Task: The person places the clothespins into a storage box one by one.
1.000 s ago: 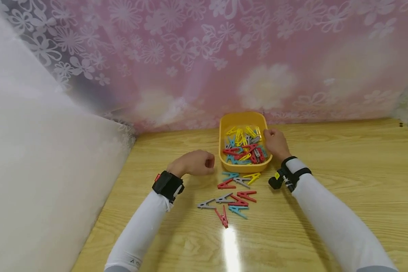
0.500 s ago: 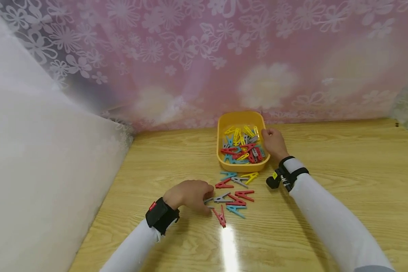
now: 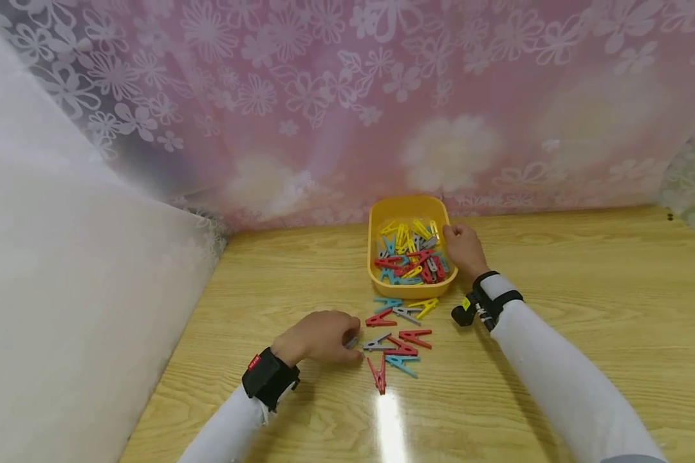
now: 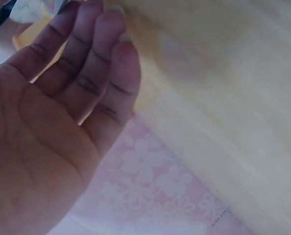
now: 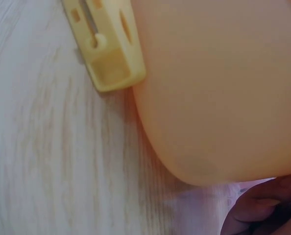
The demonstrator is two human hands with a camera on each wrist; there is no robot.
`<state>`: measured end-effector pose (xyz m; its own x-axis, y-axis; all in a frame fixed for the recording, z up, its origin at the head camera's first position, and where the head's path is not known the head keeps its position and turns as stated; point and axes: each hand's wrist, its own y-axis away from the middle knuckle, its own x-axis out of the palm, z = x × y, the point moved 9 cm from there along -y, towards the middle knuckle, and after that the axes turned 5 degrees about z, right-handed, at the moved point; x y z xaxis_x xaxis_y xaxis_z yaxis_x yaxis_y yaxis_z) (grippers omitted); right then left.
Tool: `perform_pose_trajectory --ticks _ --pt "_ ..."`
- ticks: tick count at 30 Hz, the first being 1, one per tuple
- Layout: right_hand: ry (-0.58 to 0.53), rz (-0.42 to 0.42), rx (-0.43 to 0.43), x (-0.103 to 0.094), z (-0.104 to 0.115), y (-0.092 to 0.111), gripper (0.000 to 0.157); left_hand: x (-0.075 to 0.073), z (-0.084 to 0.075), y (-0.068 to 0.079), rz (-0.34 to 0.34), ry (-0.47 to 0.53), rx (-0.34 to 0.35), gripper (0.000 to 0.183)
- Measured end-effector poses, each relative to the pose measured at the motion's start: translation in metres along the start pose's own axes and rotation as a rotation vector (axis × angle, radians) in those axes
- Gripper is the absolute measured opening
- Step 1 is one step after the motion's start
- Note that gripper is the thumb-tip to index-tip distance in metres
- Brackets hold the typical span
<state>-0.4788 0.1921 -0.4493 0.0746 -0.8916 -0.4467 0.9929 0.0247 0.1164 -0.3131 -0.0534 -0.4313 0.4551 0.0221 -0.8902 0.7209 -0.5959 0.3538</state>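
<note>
My left hand (image 3: 318, 335) is low over the table, left of the loose clothespins. Its thumb and fingers curl round a grey clothespin (image 3: 352, 343), most of which the hand hides. In the left wrist view the bent fingers (image 4: 89, 83) show from the palm side. My right hand (image 3: 464, 249) grips the right rim of a yellow plastic bin (image 3: 414, 291). Inside the bin lies a heap of red, yellow, blue and grey clothespins (image 3: 411, 254). Just right of the left hand lie another grey clothespin (image 3: 376, 343) and a red clothespin (image 3: 378, 375).
Between bin and front edge, several more clothespins are scattered, among them a blue one (image 3: 402, 364), a red one (image 3: 415, 337) and a yellow one (image 3: 425, 307). The wooden table (image 3: 585, 289) meets a pink floral curtain (image 3: 324, 148) behind the bin and a white sheet (image 3: 81, 289) at left.
My left hand came down and forward from beside the bin to the grey clothespin at the left, and its fingers have drawn in round it. My right hand stays on the bin's rim.
</note>
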Motion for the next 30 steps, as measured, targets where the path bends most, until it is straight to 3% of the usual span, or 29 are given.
perform_pose_trajectory --ticks 8,12,19,24,30 --pt "0.007 0.004 0.015 0.001 -0.003 0.002 0.046 -0.057 -0.002 -0.007 -0.158 0.084 0.086 0.025" --pt "0.004 -0.010 -0.009 -0.001 -0.001 0.001 0.045 -0.092 -0.006 -0.023 -0.233 0.132 0.134 0.025" --pt "0.000 -0.020 -0.002 -0.002 -0.002 0.001 0.042 -0.139 -0.012 -0.057 -0.351 0.206 0.134 0.034" --pt "0.001 -0.021 0.004 -0.002 -0.001 0.001 0.043 -0.154 -0.012 -0.071 -0.449 0.218 0.119 0.044" --pt "0.001 -0.021 0.004 -0.002 0.000 0.001 0.042 -0.149 -0.001 -0.070 -0.485 0.187 0.070 0.039"
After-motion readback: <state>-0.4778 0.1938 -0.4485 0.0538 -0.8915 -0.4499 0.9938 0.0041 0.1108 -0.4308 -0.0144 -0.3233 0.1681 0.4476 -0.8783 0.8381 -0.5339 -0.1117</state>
